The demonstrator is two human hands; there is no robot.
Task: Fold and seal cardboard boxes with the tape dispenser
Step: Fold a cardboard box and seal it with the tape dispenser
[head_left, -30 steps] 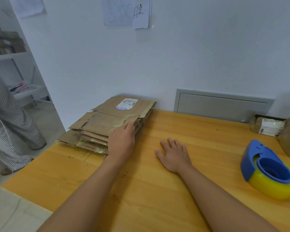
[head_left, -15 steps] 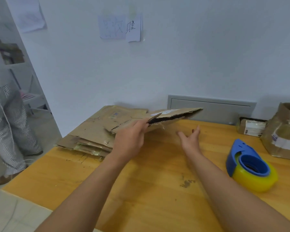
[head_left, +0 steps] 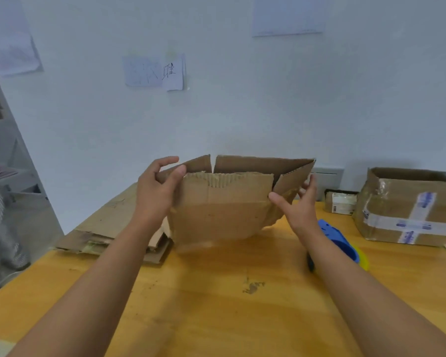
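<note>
Left hand [head_left: 156,186] pinches the cardboard box [head_left: 224,202] by its corner, right hand [head_left: 298,204] spread against it; the torn flap may rip further.

Wooden table [head_left: 216,318] carrying several things, a dark stain [head_left: 252,287] marking its middle. Lying at the left far corner, a stack of flattened cardboard [head_left: 108,228], reaching up to the wall. Resting at the right, partly hidden behind a forearm, a blue tape dispenser [head_left: 337,239] with a yellowish roll. Standing at the far right, a taped cardboard box [head_left: 407,210], and sitting just beside it against the wall, a small labelled parcel [head_left: 340,200]
</note>
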